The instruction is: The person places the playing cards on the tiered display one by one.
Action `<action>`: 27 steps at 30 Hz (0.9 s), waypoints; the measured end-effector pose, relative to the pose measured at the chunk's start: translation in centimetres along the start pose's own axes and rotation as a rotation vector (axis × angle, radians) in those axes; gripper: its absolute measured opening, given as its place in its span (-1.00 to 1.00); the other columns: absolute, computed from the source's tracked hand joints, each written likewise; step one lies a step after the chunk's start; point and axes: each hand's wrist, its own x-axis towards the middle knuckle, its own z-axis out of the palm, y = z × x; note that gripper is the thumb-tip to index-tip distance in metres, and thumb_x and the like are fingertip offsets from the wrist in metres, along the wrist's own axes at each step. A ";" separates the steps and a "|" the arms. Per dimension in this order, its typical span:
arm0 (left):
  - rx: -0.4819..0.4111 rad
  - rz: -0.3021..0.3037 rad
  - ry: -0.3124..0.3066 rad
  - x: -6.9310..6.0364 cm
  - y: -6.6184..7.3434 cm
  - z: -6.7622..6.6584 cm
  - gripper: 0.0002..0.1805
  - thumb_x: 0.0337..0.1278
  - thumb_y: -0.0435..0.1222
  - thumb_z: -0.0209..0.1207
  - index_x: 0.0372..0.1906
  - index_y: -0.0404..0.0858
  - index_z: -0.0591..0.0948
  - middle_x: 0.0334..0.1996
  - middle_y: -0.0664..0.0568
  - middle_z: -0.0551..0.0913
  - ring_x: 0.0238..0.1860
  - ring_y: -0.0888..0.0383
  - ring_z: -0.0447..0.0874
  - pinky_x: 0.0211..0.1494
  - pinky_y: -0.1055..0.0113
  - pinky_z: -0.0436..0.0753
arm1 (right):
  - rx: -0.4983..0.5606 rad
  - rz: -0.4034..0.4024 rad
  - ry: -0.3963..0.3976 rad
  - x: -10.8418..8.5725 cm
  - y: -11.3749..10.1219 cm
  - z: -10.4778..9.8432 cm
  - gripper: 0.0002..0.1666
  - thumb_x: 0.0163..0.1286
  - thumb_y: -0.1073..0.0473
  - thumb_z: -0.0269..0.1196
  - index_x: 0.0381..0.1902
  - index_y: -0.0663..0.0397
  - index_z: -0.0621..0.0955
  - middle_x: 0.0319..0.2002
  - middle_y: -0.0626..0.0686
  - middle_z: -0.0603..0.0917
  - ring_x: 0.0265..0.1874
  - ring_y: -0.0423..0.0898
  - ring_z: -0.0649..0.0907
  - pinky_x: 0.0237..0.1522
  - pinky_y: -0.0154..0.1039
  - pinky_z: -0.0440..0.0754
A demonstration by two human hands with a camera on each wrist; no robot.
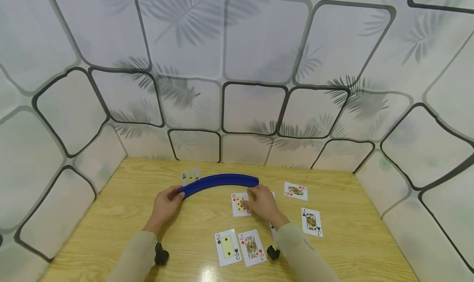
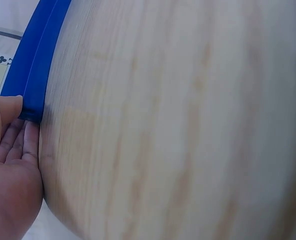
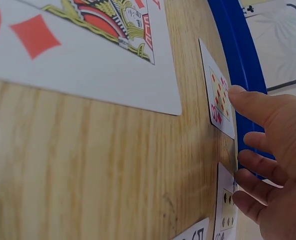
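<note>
A long, curved blue playing card holder lies across the far part of the table. My left hand pinches its left end, thumb on top in the left wrist view and fingers beneath. My right hand is by the holder's right end, fingers loosely bent. Its thumb reaches over the eight of diamonds; whether it touches the card, I cannot tell. Beneath the right hand, a black-suited card is partly covered. Behind the holder's left end sits a club card, partly hidden.
Nearer me, the two of spades and the jack of diamonds lie side by side. At the right are the queen of diamonds and a black jack. Patterned walls border the wooden table.
</note>
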 end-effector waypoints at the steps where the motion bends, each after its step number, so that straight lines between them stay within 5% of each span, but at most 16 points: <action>1: 0.003 0.006 0.000 0.0 0.0 0.0 -0.65 0.48 -0.40 0.21 0.25 -0.45 0.64 0.21 -0.36 0.70 0.25 -0.26 0.69 0.30 0.04 0.72 | -0.011 -0.002 -0.001 0.0 0.0 0.0 -0.33 0.28 -0.05 0.54 0.20 0.27 0.70 0.04 0.22 0.71 0.05 0.18 0.63 0.13 0.15 0.67; 10: 0.017 -0.006 -0.007 0.1 -0.2 -0.1 -0.64 0.49 -0.38 0.21 0.27 -0.41 0.65 0.21 -0.33 0.71 0.25 -0.22 0.70 0.31 0.04 0.71 | -0.095 -0.003 -0.035 -0.1 0.0 0.2 -0.28 0.27 -0.12 0.54 0.24 0.22 0.69 0.08 0.20 0.66 0.03 0.15 0.58 0.14 0.15 0.60; 27: 0.010 -0.014 -0.024 0.1 0.0 -0.2 -0.63 0.51 -0.39 0.19 0.29 -0.42 0.63 0.23 -0.34 0.70 0.26 -0.21 0.70 0.30 0.08 0.71 | -0.051 0.028 -0.032 0.1 0.0 0.3 -0.33 0.23 -0.15 0.56 0.17 0.10 0.70 0.13 0.19 0.68 0.14 0.20 0.58 0.25 0.21 0.56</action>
